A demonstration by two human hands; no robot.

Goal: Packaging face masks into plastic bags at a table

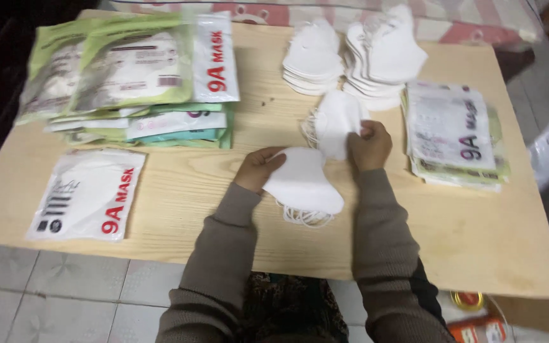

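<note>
While my left hand pinches the near white folded mask at its edge, ear loops trailing below my grip, my right hand closes on a second mask just above. I should keep both flat and edges aligned. Beyond my fingers sit two mask stacks; a pile of printed pouches lies right.

Two bare hands, left hand, right hand, long grey-brown knit sleeves with ribbed cuffs at the wrists, soft folds along both forearms, dark patterned garment near the lap.
</note>
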